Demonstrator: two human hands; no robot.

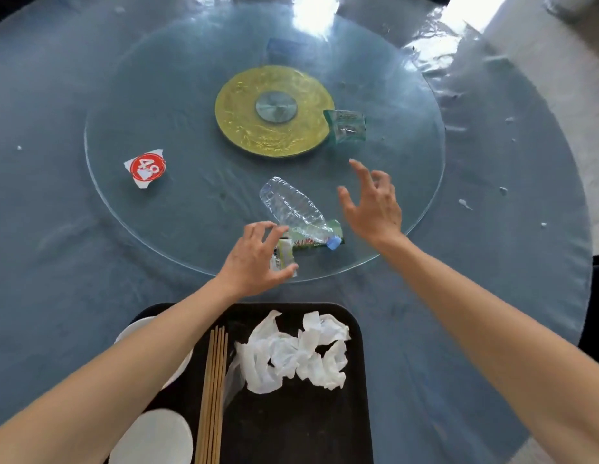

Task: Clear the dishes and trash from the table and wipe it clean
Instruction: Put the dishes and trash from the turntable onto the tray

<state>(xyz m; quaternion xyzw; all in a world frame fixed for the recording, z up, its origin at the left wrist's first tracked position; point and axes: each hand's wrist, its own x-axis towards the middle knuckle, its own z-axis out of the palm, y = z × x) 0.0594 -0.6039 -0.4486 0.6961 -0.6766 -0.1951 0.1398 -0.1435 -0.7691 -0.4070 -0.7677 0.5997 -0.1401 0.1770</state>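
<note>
A crushed clear bottle [296,212] lies on the glass turntable [131,202] just beyond the left hand [254,262], whose loosely curled fingers hold nothing and hover over a small wrapper [283,254], likely to pick it up. The right hand [375,202] hovers spread and empty beside the bottle, a green packet [346,125] beyond its fingertips. The black tray [355,413] sits behind both wrists, seemingly to collect tissues [298,349] and chopsticks [214,396].

Tray [360,380] cut off at btm edge; left hand [254,259] hides part of wrapper [284,252].
</note>
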